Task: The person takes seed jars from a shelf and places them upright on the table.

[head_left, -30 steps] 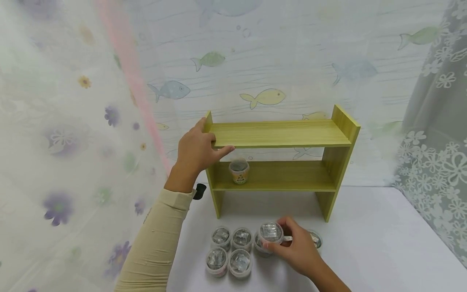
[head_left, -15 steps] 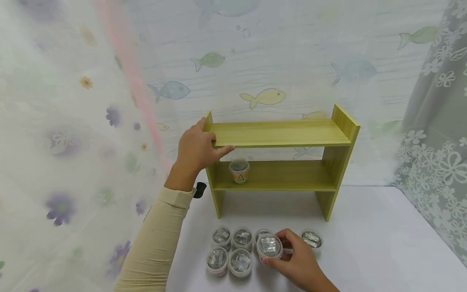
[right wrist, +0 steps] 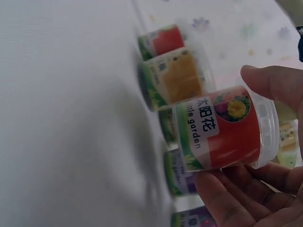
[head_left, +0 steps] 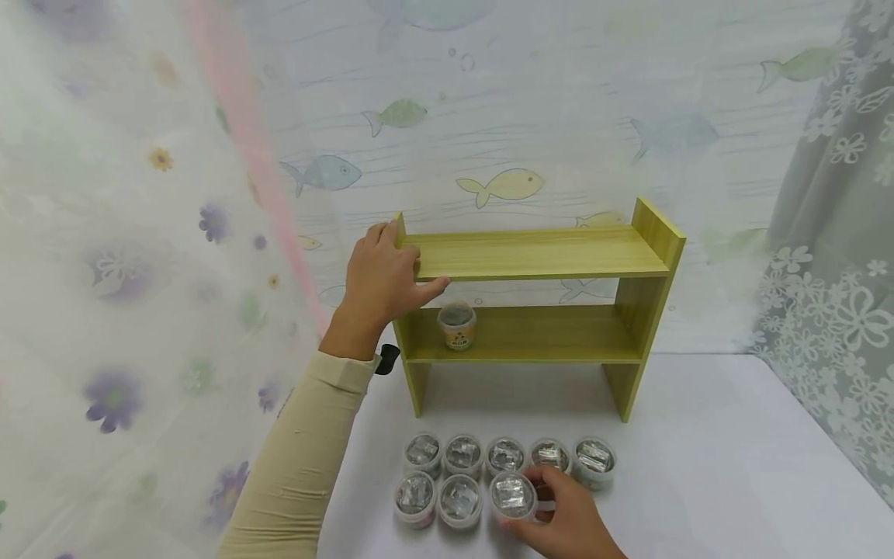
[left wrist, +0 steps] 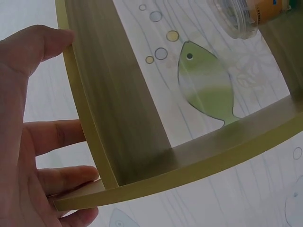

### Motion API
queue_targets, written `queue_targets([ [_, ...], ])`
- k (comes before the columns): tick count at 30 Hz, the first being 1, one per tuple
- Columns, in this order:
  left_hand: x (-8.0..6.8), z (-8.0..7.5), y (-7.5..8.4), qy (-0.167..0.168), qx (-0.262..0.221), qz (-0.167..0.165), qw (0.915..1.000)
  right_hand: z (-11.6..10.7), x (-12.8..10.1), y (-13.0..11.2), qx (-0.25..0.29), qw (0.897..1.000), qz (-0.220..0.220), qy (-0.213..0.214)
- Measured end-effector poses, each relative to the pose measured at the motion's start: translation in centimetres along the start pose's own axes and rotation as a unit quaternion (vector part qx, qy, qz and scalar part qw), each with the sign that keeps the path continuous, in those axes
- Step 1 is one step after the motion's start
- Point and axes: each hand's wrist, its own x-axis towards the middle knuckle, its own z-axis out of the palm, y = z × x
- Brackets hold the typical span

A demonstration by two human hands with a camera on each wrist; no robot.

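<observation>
Pinched between right hand [head_left: 559, 520] thumb and fingers, the red-labelled cup [right wrist: 220, 130] could topple neighbouring cups [head_left: 461, 497] if swung low. Left hand [head_left: 380, 272] clasps the shelf [head_left: 538, 256] corner.

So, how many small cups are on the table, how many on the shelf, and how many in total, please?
Cups on the table: 8, one gripped by the right hand
Cups on the shelf: 1
Total: 9
</observation>
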Motion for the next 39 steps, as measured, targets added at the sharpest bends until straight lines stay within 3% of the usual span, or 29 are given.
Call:
queue_targets([
  [5,0.2,0.0,0.3,-0.022,0.026,-0.013,0.9993,0.6,-0.1,0.8,-0.01,1.0,-0.029,-0.001],
  [10,0.4,0.1,0.4,-0.037,0.042,-0.033,0.9979,0.8,0.0,1.2,-0.015,0.999,-0.028,-0.024],
  [16,0.4,0.0,0.4,-0.033,0.045,-0.046,0.9974,1.1,0.0,1.4,-0.027,0.999,-0.022,-0.021],
  [25,0.2,0.2,0.5,-0.02,0.023,-0.039,0.9988,1.0,-0.2,1.5,-0.049,0.998,-0.038,-0.012],
  [32,-0.2,0.2,0.5,0.013,0.04,-0.023,0.9988,0.3,-0.7,0.7,-0.15,0.984,-0.093,0.022],
  [39,0.0,0.2,0.4,0.008,0.049,-0.027,0.9984,-0.5,-0.4,-0.1,-0.173,0.974,-0.131,0.072],
])
